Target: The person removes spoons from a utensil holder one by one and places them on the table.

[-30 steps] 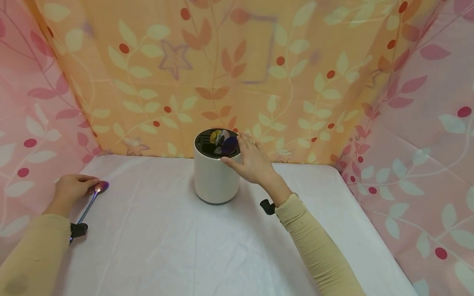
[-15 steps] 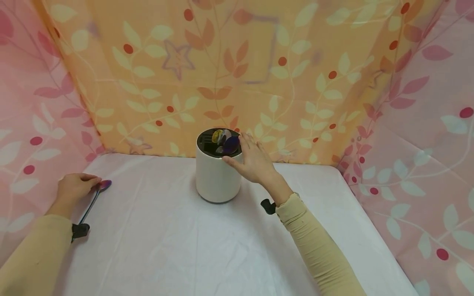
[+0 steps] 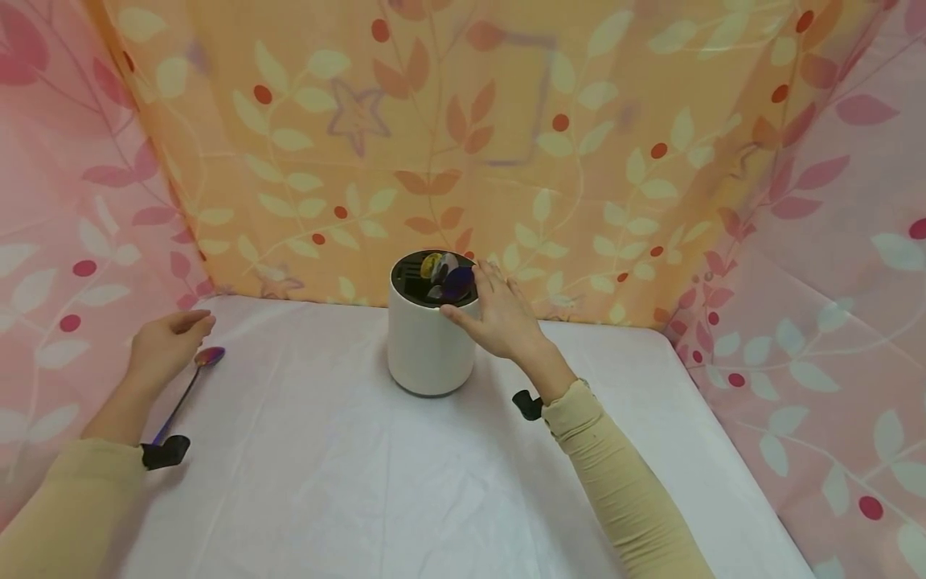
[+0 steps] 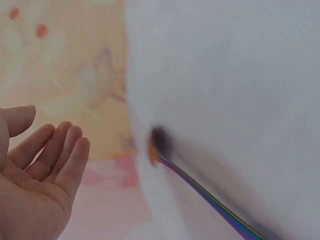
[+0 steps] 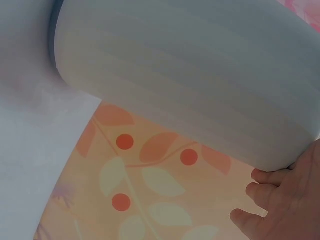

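A rainbow-tinted metal spoon point(image 3: 211, 356) lies on the white cloth at the left, bowl toward the back. Its handle point(image 4: 215, 202) runs toward the front. My left hand point(image 3: 165, 342) hovers just beside and above the spoon bowl, apart from it, with nothing between thumb and fingers. A white cylindrical utensil holder point(image 3: 432, 354) with a black slotted top stands upright near the back middle. Several spoon heads point(image 3: 457, 283), one dark blue and one yellowish, stick up from its slots. My right hand point(image 3: 501, 318) rests against the holder's upper right side, fingers extended and thumb at the front rim.
White cloth point(image 3: 325, 466) covers the table. An orange leaf-patterned curtain point(image 3: 434, 121) hangs close behind the holder, and pink patterned curtains point(image 3: 58, 225) close off both sides. A black wrist mount point(image 3: 166, 453) on the left sleeve covers the spoon handle's near end.
My left hand has let go of the spoon and lifted up and slightly right. The spoon stays on the cloth. My right hand keeps its place on the holder; the head view has shifted slightly.
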Tool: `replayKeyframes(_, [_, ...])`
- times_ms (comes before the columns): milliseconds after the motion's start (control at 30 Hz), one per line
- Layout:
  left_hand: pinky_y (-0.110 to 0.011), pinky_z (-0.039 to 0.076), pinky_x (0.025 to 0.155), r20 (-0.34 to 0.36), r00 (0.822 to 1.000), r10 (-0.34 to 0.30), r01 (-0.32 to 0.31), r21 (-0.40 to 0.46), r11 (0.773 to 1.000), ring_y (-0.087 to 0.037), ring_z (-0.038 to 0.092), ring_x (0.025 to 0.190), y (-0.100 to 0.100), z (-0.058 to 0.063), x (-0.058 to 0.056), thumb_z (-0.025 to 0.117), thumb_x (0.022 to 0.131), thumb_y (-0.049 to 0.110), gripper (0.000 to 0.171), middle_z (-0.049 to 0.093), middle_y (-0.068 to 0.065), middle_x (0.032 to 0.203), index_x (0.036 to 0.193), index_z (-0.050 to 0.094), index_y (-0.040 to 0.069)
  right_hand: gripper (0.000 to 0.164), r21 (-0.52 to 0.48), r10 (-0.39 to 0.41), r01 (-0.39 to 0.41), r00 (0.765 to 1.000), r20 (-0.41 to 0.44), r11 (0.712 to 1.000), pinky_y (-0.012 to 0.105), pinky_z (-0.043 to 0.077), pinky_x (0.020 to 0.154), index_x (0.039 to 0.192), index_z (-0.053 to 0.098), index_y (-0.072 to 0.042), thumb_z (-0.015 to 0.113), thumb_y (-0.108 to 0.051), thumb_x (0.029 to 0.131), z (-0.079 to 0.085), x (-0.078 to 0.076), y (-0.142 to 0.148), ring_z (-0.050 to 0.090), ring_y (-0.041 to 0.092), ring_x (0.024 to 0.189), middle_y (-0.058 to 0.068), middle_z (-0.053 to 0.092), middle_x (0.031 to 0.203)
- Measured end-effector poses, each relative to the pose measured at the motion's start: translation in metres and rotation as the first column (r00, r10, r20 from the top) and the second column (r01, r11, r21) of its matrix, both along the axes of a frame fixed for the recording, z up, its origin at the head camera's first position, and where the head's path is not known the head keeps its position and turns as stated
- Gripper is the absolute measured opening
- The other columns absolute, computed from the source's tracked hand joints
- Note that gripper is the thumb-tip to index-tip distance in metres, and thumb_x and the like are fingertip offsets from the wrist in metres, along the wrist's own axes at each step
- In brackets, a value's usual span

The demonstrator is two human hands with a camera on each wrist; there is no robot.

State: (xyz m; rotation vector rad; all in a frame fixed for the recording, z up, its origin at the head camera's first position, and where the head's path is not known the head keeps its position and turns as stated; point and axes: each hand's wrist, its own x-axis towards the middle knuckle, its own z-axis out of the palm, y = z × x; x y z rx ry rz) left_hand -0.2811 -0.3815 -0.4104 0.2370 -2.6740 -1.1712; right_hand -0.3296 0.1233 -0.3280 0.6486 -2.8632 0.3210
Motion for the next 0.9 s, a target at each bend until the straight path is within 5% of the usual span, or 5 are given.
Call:
replayKeyframes(133, [-0.009, 0.048, 0.061, -0.131, 0.991, 0.017, -0.006, 0.087, 0.996, 0.015, 0.055, 0.078, 0.027, 0.024, 0.003, 0.058, 0.104, 0.047, 0.058, 0.065, 0.033, 0.088, 0.14, 0.064, 0.002, 0.111, 0.0, -0.001, 0.001, 1.0, -0.004, 1.0, 0.048, 0.006, 0.13, 0.166, 0.016, -0.003, 0.025, -0.087, 0.094, 0.0, 0.0, 0.001, 0.006, 0.027, 0.161, 0.012, 0.012, 0.174])
replayKeyframes(267, [-0.002, 0.046, 0.07, -0.279, 0.96, 0.008, 0.032, 0.139, 0.99, 0.02, 0.058, 0.08, 0.058, 0.047, 0.009, 0.065, 0.103, 0.038, 0.05, 0.061, 0.042, 0.092, 0.138, 0.066, 0.003, 0.111, 0.003, 0.002, -0.002, 1.0, -0.009, 1.0, 0.048, 0.006, 0.13, 0.166, 0.016, -0.002, 0.025, -0.087, 0.094, 0.0, -0.001, 0.001, 0.006, 0.026, 0.161, 0.013, 0.014, 0.174])
replayKeyframes(467, [-0.003, 0.046, 0.084, -0.469, 0.883, -0.031, 0.125, 0.171, 0.977, 0.014, 0.06, 0.1, 0.108, 0.073, 0.016, 0.069, 0.102, 0.023, 0.035, 0.071, 0.024, 0.112, 0.133, 0.071, 0.007, 0.111, 0.003, -0.001, 0.001, 1.0, -0.003, 1.0, 0.048, 0.006, 0.13, 0.166, 0.015, -0.002, 0.026, -0.086, 0.094, 0.001, 0.001, 0.001, 0.004, 0.026, 0.161, 0.012, 0.012, 0.174])
replayKeyframes(700, [-0.011, 0.052, 0.091, -0.631, 0.761, -0.147, 0.358, 0.22, 0.908, 0.0, 0.068, 0.105, 0.162, 0.094, 0.02, 0.07, 0.098, 0.001, 0.033, 0.073, -0.008, 0.126, 0.131, 0.07, 0.0, 0.111, -0.001, -0.001, 0.001, 1.0, 0.009, 1.0, 0.048, 0.005, 0.13, 0.166, 0.014, -0.003, 0.026, -0.087, 0.094, 0.001, 0.003, 0.001, 0.003, 0.025, 0.161, 0.011, 0.01, 0.174])
replayKeyframes(900, [-0.015, 0.054, 0.092, -0.651, 0.72, -0.239, 0.471, 0.205, 0.858, -0.005, 0.067, 0.106, 0.203, 0.106, 0.017, 0.068, 0.099, 0.0, 0.034, 0.071, -0.014, 0.128, 0.133, 0.07, 0.002, 0.111, -0.003, 0.002, -0.002, 1.0, 0.004, 1.0, 0.05, 0.007, 0.13, 0.166, 0.015, -0.003, 0.026, -0.087, 0.094, 0.003, 0.003, 0.0, 0.005, 0.028, 0.161, 0.012, 0.011, 0.174])
